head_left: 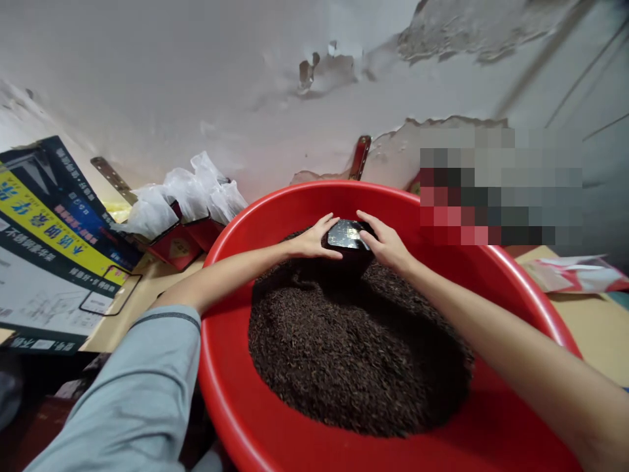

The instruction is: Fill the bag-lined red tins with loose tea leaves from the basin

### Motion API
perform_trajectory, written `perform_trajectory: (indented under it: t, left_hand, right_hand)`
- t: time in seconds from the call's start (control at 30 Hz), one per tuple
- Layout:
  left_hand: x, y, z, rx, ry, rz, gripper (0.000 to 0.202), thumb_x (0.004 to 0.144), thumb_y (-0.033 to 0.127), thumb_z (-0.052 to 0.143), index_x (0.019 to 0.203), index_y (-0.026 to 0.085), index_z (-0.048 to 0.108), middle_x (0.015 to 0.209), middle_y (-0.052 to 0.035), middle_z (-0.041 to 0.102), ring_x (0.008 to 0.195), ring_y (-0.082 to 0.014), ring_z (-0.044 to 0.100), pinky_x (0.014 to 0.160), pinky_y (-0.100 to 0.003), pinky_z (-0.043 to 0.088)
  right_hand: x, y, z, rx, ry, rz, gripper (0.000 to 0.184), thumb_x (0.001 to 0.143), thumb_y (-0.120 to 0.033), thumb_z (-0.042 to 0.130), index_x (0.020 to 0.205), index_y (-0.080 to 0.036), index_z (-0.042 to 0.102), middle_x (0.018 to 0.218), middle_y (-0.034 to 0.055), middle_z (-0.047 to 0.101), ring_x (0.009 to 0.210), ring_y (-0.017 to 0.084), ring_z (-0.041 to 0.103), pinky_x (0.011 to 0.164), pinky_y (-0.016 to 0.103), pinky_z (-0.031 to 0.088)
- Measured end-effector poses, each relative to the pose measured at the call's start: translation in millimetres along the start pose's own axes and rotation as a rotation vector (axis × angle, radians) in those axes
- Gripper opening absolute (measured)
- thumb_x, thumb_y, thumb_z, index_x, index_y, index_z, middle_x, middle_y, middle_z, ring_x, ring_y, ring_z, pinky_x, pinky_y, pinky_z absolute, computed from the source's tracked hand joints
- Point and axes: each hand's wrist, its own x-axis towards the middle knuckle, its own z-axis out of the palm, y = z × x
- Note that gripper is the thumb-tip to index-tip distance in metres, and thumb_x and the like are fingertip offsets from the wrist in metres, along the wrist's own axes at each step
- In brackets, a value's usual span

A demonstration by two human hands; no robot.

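A dark box with a shiny top (345, 235) is held between my two hands, over the far part of a big red plastic tub (221, 393). My left hand (316, 240) grips the box's left side, thumb and fingers spread around it. On its right side is my right hand (386, 242), with the thumb near the top edge. Below the box lies a wide heap of dark brown loose bits (339, 354) that look like dried tea leaves. The lower part of the box is in shadow, so I cannot tell whether it touches the heap.
To the left stand a large printed carton (59, 249) and a red box (177, 246) with clear plastic bags (184, 196) in it. A red and white packet (580, 272) lies on cardboard at the right. Behind the tub rises a peeling wall (196, 78). One patch at the right is blurred out.
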Motion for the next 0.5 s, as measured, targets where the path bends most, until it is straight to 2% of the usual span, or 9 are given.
perform_trajectory:
  t: [0.07,0.17,0.27,0.33,0.43,0.5]
  left_hand:
    - [6.0,-6.1,3.7,0.015,0.039,0.057,0.121,0.066,0.052,0.093,0.162,0.013,0.031,0.171,-0.028,0.02,0.161,-0.0395,0.023,0.13,-0.058,0.025]
    - [14.8,-11.1,11.7,0.044,0.094,0.114,0.114,0.064,0.04,0.094,0.159,0.015,0.036,0.157,-0.0247,0.043,0.149,-0.037,0.044,0.125,-0.058,0.035]
    - [15.2,-0.3,13.0,0.137,0.135,0.147,0.112,0.062,0.037,0.093,0.157,0.013,0.039,0.145,-0.022,0.051,0.137,-0.0356,0.055,0.119,-0.056,0.044]
    - [8.1,16.9,5.4,0.248,0.148,0.233,0.11,0.065,0.037,0.091,0.157,0.012,0.038,0.145,-0.0233,0.05,0.136,-0.0369,0.055,0.112,-0.055,0.052]
    - [-12.3,49.2,-19.2,0.501,0.146,0.462,0.094,0.08,0.038,0.079,0.16,0.017,0.033,0.151,-0.025,0.046,0.141,-0.0395,0.05,0.092,-0.05,0.064]
    - [-29.9,68.8,-40.8,0.673,0.195,0.634,0.08,0.092,0.034,0.067,0.162,0.025,0.027,0.153,-0.0214,0.047,0.145,-0.037,0.047,0.097,-0.052,0.063]
  right_hand:
    - [2.5,6.9,-6.4,0.001,0.0,0.045,0.065,0.1,-0.056,0.042,0.156,-0.023,0.049,0.16,0.0139,0.049,0.151,0.031,0.044,0.126,0.057,0.034]
    - [4.7,14.6,-15.9,-0.014,-0.093,0.171,0.072,0.099,-0.065,0.04,0.157,-0.023,0.048,0.16,0.0147,0.049,0.15,0.032,0.045,0.124,0.055,0.037]
    - [3.3,14.3,-27.3,0.0,-0.223,0.286,0.079,0.098,-0.073,0.034,0.163,-0.026,0.04,0.162,0.0133,0.047,0.151,0.035,0.044,0.121,0.058,0.04]
    - [1.3,10.0,-38.5,0.037,-0.277,0.296,0.081,0.099,-0.075,0.031,0.166,-0.029,0.034,0.163,0.0123,0.046,0.15,0.034,0.044,0.118,0.059,0.044]
    - [-0.1,-3.2,-60.7,0.144,-0.358,0.218,0.083,0.099,-0.075,0.031,0.169,-0.031,0.022,0.162,0.0125,0.048,0.147,0.032,0.05,0.111,0.057,0.053]
    - [0.8,-18.5,-76.1,0.235,-0.391,0.117,0.09,0.096,-0.078,0.036,0.17,-0.032,0.014,0.166,0.0124,0.042,0.148,0.032,0.048,0.11,0.057,0.052]
